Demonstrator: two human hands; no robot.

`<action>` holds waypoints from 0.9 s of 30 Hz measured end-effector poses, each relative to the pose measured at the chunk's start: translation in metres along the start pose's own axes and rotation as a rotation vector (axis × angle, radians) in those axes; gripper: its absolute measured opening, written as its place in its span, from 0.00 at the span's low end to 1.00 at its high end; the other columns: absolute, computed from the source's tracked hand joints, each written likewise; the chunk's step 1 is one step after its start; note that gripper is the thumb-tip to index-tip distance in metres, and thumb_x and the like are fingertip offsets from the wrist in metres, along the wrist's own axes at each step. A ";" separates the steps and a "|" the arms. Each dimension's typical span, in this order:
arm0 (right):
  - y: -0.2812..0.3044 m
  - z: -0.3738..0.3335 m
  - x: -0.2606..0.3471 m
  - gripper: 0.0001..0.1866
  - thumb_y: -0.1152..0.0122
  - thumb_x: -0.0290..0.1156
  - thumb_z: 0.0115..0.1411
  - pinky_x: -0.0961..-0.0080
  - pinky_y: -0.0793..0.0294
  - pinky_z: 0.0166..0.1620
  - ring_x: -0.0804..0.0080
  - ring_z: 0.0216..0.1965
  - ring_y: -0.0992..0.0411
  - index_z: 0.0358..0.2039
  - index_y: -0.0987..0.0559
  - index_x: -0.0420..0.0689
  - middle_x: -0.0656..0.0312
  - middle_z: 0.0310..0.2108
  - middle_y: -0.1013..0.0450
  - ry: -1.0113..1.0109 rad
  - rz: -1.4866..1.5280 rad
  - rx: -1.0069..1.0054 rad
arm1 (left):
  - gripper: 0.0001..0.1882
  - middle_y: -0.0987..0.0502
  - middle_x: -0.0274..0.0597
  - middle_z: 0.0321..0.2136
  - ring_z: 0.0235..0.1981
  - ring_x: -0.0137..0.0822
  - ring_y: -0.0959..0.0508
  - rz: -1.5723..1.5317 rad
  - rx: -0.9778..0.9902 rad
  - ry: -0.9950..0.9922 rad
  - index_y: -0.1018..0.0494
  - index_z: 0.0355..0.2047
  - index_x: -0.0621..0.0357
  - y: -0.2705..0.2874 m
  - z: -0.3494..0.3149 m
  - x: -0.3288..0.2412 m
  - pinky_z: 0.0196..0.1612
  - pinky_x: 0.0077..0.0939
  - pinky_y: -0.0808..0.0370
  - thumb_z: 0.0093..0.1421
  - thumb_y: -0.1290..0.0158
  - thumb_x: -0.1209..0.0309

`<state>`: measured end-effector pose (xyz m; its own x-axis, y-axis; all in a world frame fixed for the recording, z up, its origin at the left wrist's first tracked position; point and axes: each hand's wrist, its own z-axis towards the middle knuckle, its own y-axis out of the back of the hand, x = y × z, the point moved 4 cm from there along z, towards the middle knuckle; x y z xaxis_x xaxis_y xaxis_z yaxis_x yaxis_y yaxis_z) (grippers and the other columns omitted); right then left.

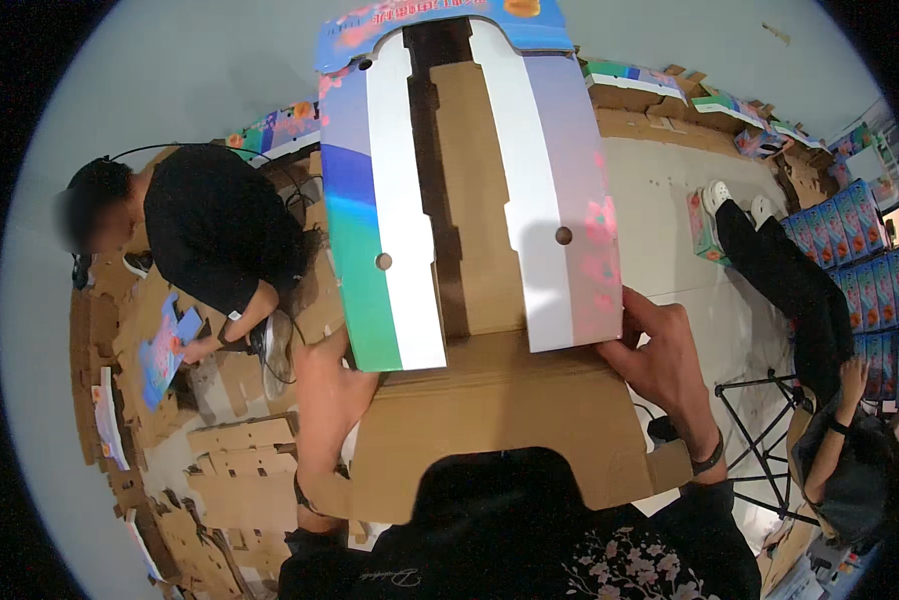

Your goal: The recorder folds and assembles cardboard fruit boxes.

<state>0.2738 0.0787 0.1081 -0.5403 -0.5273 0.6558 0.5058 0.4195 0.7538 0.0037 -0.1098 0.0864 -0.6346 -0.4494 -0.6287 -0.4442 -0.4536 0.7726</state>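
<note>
In front of my chest is a partly folded cardboard box [589, 200], printed blue, green and pink with white bands. Two long side panels fold inward, leaving a gap that shows the brown inside. Its far end carries a blue printed flap [449, 28], while a wide brown flap [499, 410] reaches towards my body. My left hand [334, 395] grips the near left corner, its fingers partly hidden by the board. At the near right corner my right hand [659, 350] holds the edge between thumb and fingers.
On the left a crouching person [214, 220] handles a blue printed cardboard piece [164, 350]. Flat brown cardboard [244, 470] lies on the floor there. To the right another person [829, 400] sits by a black folding frame [764, 440], near stacked printed boxes [869, 280].
</note>
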 end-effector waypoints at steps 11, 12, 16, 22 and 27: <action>-0.002 -0.074 -0.043 0.42 0.30 0.23 0.47 0.69 0.23 0.42 0.66 0.31 0.21 0.64 0.34 0.40 0.55 0.27 0.23 -0.096 0.264 0.256 | 0.59 0.29 0.58 0.54 0.42 0.46 0.23 -0.279 0.450 -0.096 0.47 0.67 0.67 -0.003 -0.075 0.036 0.46 0.36 0.26 0.40 0.25 0.61; -0.001 -0.081 -0.045 0.46 0.28 0.24 0.46 0.67 0.24 0.46 0.63 0.34 0.22 0.67 0.38 0.41 0.54 0.31 0.23 -0.124 0.256 0.325 | 0.61 0.38 0.60 0.62 0.48 0.50 0.25 -0.302 0.434 -0.084 0.48 0.68 0.61 -0.001 -0.080 0.040 0.49 0.39 0.25 0.38 0.24 0.64; 0.003 -0.100 -0.044 0.54 0.25 0.24 0.43 0.67 0.25 0.47 0.62 0.37 0.23 0.70 0.44 0.41 0.52 0.38 0.23 -0.174 0.356 0.421 | 0.60 0.43 0.62 0.64 0.53 0.56 0.27 -0.156 0.281 -0.413 0.47 0.68 0.55 0.008 -0.098 0.035 0.51 0.41 0.26 0.38 0.24 0.64; 0.012 -0.104 -0.021 0.71 0.19 0.26 0.28 0.62 0.29 0.55 0.49 0.58 0.35 0.73 0.54 0.48 0.44 0.66 0.46 0.009 0.162 0.248 | 0.49 0.48 0.65 0.66 0.60 0.62 0.34 -0.062 0.412 -0.338 0.37 0.63 0.54 0.008 -0.112 0.041 0.57 0.48 0.30 0.40 0.26 0.63; 0.002 -0.093 -0.006 0.71 0.19 0.32 0.32 0.58 0.31 0.55 0.51 0.58 0.35 0.73 0.57 0.50 0.44 0.64 0.43 0.246 -0.027 0.145 | 0.45 0.45 0.66 0.64 0.61 0.59 0.37 -0.030 0.231 -0.452 0.35 0.60 0.63 -0.001 -0.106 0.033 0.61 0.44 0.37 0.44 0.31 0.59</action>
<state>0.3407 0.0144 0.1017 -0.3636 -0.6955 0.6198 0.3825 0.4952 0.7801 0.0505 -0.2053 0.0556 -0.8072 -0.0374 -0.5891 -0.5620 -0.2563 0.7864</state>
